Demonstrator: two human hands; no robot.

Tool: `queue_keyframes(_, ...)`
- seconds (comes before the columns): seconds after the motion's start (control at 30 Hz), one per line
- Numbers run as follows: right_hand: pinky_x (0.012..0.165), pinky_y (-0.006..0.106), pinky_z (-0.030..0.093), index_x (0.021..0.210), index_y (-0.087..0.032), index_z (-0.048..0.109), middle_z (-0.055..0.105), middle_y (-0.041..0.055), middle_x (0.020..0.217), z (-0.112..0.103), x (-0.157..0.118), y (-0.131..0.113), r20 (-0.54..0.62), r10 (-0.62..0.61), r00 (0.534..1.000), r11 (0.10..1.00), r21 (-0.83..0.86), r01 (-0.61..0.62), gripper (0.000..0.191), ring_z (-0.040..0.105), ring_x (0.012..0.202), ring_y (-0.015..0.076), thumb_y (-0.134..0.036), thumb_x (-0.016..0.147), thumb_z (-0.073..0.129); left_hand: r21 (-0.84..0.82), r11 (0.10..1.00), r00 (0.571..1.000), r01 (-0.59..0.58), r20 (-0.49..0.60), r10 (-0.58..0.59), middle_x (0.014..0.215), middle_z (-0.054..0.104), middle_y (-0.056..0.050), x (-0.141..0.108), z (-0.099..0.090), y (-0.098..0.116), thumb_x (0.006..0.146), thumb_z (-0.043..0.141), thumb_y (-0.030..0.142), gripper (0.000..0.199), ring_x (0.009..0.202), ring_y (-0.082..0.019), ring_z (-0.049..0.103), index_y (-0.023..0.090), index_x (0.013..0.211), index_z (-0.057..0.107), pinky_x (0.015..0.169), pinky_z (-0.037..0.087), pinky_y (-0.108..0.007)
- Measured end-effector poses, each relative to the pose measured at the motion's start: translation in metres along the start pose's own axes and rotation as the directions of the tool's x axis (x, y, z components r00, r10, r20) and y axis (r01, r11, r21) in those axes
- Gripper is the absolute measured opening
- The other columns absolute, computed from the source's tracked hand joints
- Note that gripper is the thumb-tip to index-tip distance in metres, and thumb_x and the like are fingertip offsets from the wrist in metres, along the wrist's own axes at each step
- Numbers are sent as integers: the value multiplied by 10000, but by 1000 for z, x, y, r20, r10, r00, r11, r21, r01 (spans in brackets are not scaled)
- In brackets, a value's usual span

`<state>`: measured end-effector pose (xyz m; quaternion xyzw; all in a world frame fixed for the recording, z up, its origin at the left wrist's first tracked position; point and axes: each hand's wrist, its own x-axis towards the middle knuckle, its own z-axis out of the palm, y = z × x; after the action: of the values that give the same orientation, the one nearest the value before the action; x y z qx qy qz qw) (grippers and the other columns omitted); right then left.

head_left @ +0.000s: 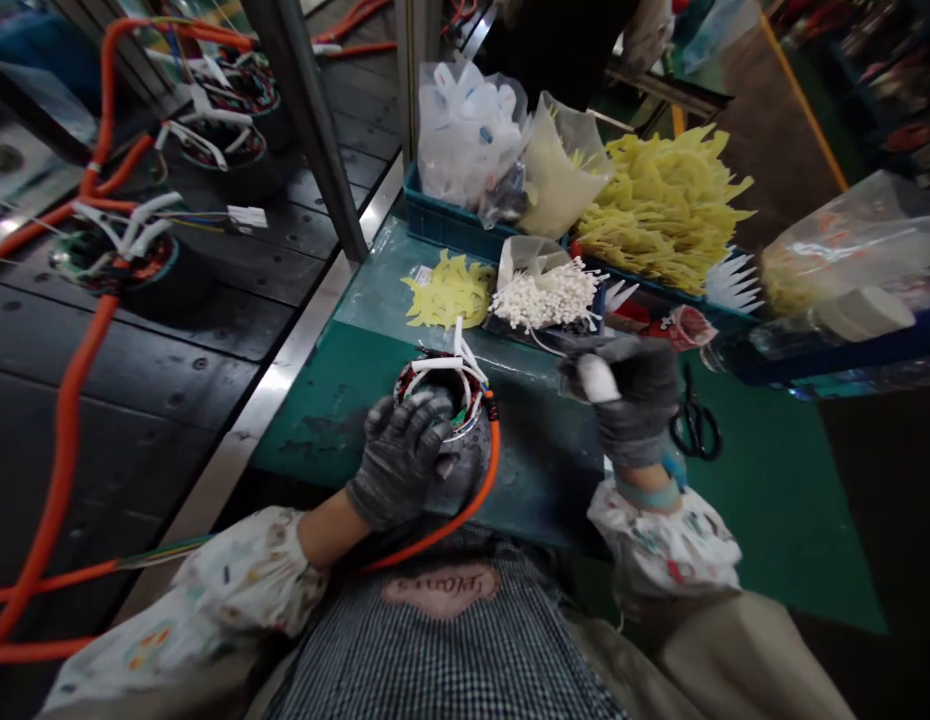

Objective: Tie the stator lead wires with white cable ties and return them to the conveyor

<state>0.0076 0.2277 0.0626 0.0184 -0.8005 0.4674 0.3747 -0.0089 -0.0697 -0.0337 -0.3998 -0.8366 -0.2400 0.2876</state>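
My left hand (401, 460), in a dark grey coated glove, presses on a wound motor stator (440, 392) and curls over its rim. White insulated leads rise from the stator's top, and a thick orange cable (484, 475) curves from it towards my body. My right hand (637, 395), gloved alike, grips a small white piece (596, 378), perhaps a sleeve or plug, just right of the stator. Nearest it lies a heap of white cable ties (544, 297), beside loose yellow ties (450, 290). The glove hides most of the white piece.
Black-handled scissors (694, 420) lie on the green mat (765, 500) at right. A blue crate (442, 215) holds bags and yellow ties at the back. Left of the bench's metal edge (274, 355), more stators with orange cables stand on a black conveyor (210, 380).
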Motion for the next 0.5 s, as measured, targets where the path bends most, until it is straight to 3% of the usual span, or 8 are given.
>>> queue_keyframes(0.1, 608, 357, 683, 1041, -306, 549, 788, -20, 870, -1, -15, -31, 80, 110, 991, 990, 84, -117, 279, 782, 673, 206, -482, 1109, 755, -16, 1000, 999, -3, 44, 4, 1210, 866, -29, 3, 6, -5, 1053, 679, 283, 122, 1230, -281, 792, 295, 1172, 702, 1251, 503, -547)
queue_keyframes(0.17, 674, 386, 704, 1039, -306, 572, 751, -15, 831, 6, -26, -39, 117, 83, 990, 996, -31, -80, 248, 766, 664, 203, -487, 1134, 712, -11, 1000, 998, -5, 55, 6, 1151, 869, -26, 7, 7, -8, 1047, 686, 266, 82, 1182, -273, 807, 292, 1120, 712, 1243, 531, -544)
queue_keyframes(0.23, 754, 435, 724, 1008, -302, 588, 724, 1, 821, 13, -36, -39, 51, -2, 999, 987, -163, 10, 250, 772, 696, 218, -490, 1137, 689, -8, 1000, 999, -10, 49, 10, 1111, 869, -34, 11, 6, -9, 1042, 705, 280, 52, 1158, -276, 813, 286, 1092, 717, 1242, 547, -553)
queue_keyframes(0.33, 656, 404, 713, 1010, -311, 568, 765, 3, 819, 14, -56, -36, 4, -27, 1000, 993, -114, 27, 207, 794, 676, 228, -419, 1132, 694, 18, 1000, 1000, -4, 18, 4, 1072, 864, -12, 15, 4, -6, 1056, 701, 289, 17, 1122, -252, 821, 282, 1071, 699, 1249, 565, -524)
queue_keyframes(0.43, 557, 341, 690, 1021, -321, 557, 840, -7, 862, 2, -84, -36, 176, 8, 984, 1000, 25, -13, 166, 810, 636, 217, -329, 1133, 679, 28, 1000, 1000, 13, -9, -12, 1104, 861, 8, 16, 3, -2, 1076, 682, 321, 43, 1123, -234, 824, 280, 1070, 673, 1263, 567, -494)
queue_keyframes(0.5, 567, 342, 700, 1028, -326, 628, 862, -9, 915, -6, -102, -35, 324, -28, 945, 999, -8, 33, 121, 826, 667, 215, -349, 1146, 635, 16, 1000, 1000, 9, -1, -9, 1095, 863, 5, 16, 3, -3, 1069, 693, 335, 57, 1113, -238, 825, 285, 1075, 665, 1270, 557, -498)
